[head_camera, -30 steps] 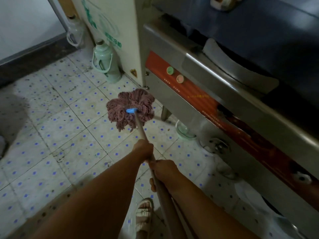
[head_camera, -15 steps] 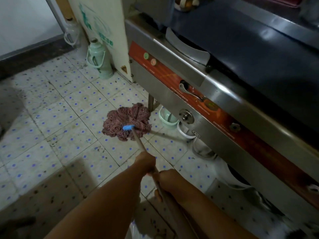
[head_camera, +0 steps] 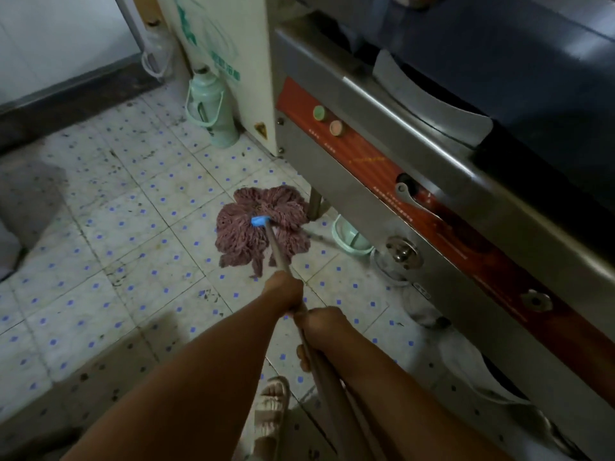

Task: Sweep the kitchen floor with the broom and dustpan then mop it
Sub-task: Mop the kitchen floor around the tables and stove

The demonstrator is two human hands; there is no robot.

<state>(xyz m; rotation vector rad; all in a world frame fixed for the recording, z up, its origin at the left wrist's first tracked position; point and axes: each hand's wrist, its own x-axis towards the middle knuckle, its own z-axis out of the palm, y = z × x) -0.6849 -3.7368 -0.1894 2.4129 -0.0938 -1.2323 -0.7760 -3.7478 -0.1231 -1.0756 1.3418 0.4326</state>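
Beside the steel cooker (head_camera: pixel 382 181), both hands, left (head_camera: pixel 283 291) and right (head_camera: pixel 321 324), are gripping the mop handle (head_camera: pixel 278 251), pushing the mop head (head_camera: pixel 263 224) back toward its leg; mopping is continuing.

A steel cooker (head_camera: pixel 382 181) with a red control strip fills the right side. On that strip sit a green knob (head_camera: pixel 318 112) and, just beside it, a tan knob (head_camera: pixel 336 127). Left of the cooker stands a cream cabinet (head_camera: pixel 229 54), with a pale green thermos flask (head_camera: pixel 210 109) against its base. Under the cooker's front edge lies a mint basin (head_camera: pixel 349 236).
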